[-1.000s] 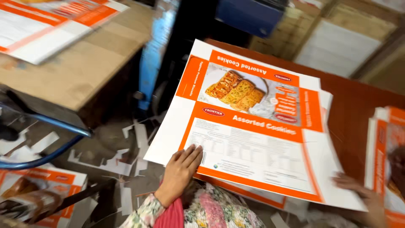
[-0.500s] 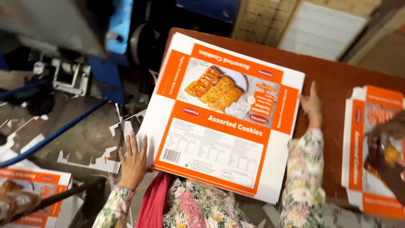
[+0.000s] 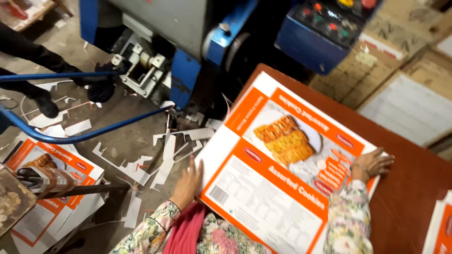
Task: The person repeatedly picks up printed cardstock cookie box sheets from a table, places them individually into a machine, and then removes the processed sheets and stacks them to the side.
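A stack of flat printed carton sheets [image 3: 278, 174], orange and white with a picture of cookies, lies on a reddish-brown table [image 3: 414, 188]. My left hand [image 3: 188, 181] presses flat against the stack's left edge, fingers spread. My right hand [image 3: 374, 162] rests flat on the stack's right edge, fingers spread toward the table. Both arms wear floral sleeves. Neither hand has its fingers closed around the sheets.
A blue machine [image 3: 197, 42] with a button panel [image 3: 334, 23] stands behind the table. Cardboard trimmings [image 3: 160, 155] litter the floor. More printed sheets [image 3: 52, 188] sit lower left, another stack [image 3: 440, 230] at right. A blue bar [image 3: 80, 134] and another person's dark shoes [image 3: 47, 101] lie left.
The view has swung right and upward toward the machine. The stack has turned slightly on the table, and both hands have slid along its side edges while still pressing it.
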